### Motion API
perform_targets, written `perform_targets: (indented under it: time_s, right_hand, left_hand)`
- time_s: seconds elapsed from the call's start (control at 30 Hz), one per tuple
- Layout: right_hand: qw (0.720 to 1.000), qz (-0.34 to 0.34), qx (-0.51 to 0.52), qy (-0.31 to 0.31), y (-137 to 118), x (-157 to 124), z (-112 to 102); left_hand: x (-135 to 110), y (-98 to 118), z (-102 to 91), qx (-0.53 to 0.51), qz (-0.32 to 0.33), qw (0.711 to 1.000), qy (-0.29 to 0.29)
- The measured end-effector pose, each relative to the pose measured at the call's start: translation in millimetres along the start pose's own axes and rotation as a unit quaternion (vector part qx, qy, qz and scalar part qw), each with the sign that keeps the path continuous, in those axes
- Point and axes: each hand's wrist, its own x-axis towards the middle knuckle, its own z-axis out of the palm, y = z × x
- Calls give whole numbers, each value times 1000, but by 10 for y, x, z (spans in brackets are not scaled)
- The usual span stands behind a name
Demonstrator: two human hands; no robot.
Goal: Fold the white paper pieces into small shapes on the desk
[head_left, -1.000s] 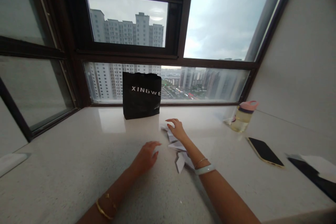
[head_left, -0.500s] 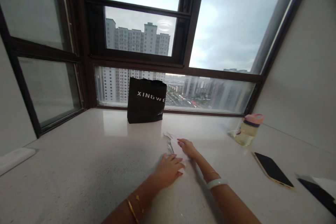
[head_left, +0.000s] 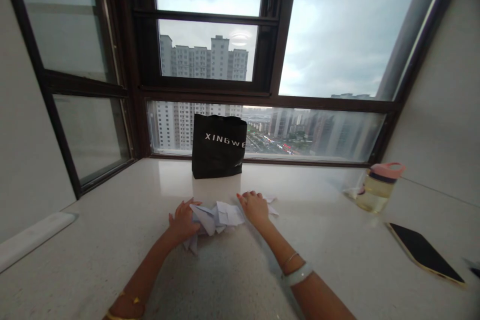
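A loose heap of folded white paper pieces [head_left: 219, 216] lies on the pale stone counter [head_left: 112, 240] in front of me. My left hand [head_left: 182, 221] is curled round the heap's left side, fingers closed on the paper. My right hand [head_left: 255, 207] presses against the heap's right side, fingers bent over some of the pieces. A few more white scraps [head_left: 270, 205] show just beyond my right hand. Behind the heap stands a black paper bag [head_left: 218, 146] with white letters, upright against the window.
A clear water bottle with a pink lid [head_left: 377, 186] lies at the right, and a dark phone [head_left: 423, 252] rests nearer the right edge. A white flat object [head_left: 32, 235] sits at the far left. Dark-framed windows close off the back and left.
The paper pieces, spread out a second ago, are now gathered into one heap between my hands. My left hand moved left to the heap's side; my view shifted left.
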Motion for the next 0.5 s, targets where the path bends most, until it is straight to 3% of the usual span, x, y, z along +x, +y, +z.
perform_targets:
  time_s: [0.07, 0.13, 0.23, 0.37, 0.43, 0.5]
  right_hand:
    - [999, 33, -15, 16, 307, 136, -74]
    - [999, 30, -26, -16, 597, 207, -76]
    - [998, 7, -26, -51, 782, 155, 38]
    - [998, -19, 35, -49, 503, -106, 301]
    - [986, -51, 155, -27, 238, -239, 435]
    - [949, -76, 306, -8, -52, -334, 543]
  left_hand:
    - [-42, -111, -35, 8, -47, 999, 9]
    - [-67, -202, -4, 0, -79, 997, 25]
    - [-75, -201, 134, -67, -68, 995, 41]
    - [-73, 95, 350, -174, -54, 983, 23]
    - [-70, 272, 442, -188, -78, 979, 25]
    - [-50, 409, 522, -216, -95, 971, 38]
